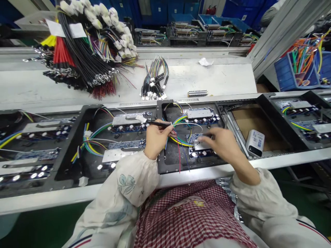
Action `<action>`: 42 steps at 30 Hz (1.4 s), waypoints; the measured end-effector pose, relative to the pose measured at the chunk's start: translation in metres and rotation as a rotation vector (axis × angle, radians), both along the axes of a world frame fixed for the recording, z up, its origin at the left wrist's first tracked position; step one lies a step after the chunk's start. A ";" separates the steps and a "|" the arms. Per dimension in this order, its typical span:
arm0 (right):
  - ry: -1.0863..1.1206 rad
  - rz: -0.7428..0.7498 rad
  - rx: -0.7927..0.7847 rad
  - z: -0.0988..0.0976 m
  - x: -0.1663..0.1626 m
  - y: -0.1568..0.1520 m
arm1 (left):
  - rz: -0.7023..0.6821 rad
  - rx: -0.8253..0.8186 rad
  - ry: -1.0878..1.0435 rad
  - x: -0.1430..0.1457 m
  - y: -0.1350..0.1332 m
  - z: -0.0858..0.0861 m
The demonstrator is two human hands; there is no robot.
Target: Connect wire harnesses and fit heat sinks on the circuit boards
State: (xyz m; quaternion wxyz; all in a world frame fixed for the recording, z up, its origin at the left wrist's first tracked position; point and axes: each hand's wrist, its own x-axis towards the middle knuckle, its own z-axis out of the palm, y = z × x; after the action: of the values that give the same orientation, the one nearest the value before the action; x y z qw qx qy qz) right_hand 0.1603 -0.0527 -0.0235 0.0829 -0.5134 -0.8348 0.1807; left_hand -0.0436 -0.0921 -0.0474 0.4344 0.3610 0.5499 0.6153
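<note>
My left hand (158, 137) is closed around a wire harness (155, 122) in a black sleeve. Its white plug points left, and thin red and blue wires hang down from my fingers. Thick green, yellow and blue wires (178, 139) pass close to that hand. My right hand (222, 143) hovers over the lower circuit board (200, 146) in the same black tray (172, 162). Motion blurs its thumb and fingertips, so I cannot make out anything between them. An upper circuit board (199, 115) with a metal plate lies behind.
More trays of boards, one with a black divider (71, 151), line the rail on both sides. A white box-shaped device (255, 143) sits at right. Behind lie a small harness bundle (155, 81), a large cable bundle (85, 51) and a blue bin (297, 70) of wires.
</note>
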 end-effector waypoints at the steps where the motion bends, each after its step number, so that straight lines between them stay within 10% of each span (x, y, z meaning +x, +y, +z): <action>1: 0.045 0.127 -0.064 0.003 -0.003 -0.009 | 0.003 0.000 -0.004 0.000 0.000 0.000; 4: 0.221 0.361 -0.258 0.005 -0.015 -0.024 | 0.023 0.003 -0.025 0.001 0.000 0.000; 10: 0.252 0.023 0.066 -0.016 -0.030 0.004 | -0.028 -0.042 0.028 0.001 -0.001 -0.001; 42: -0.073 0.076 0.051 -0.002 -0.026 -0.003 | -0.064 -0.055 0.186 0.001 -0.002 -0.006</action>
State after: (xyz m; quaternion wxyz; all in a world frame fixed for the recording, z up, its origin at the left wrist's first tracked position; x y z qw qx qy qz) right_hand 0.1344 -0.0561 -0.0251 0.0584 -0.4855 -0.8604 0.1436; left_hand -0.0429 -0.0942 -0.0531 0.4106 0.4218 0.5926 0.5498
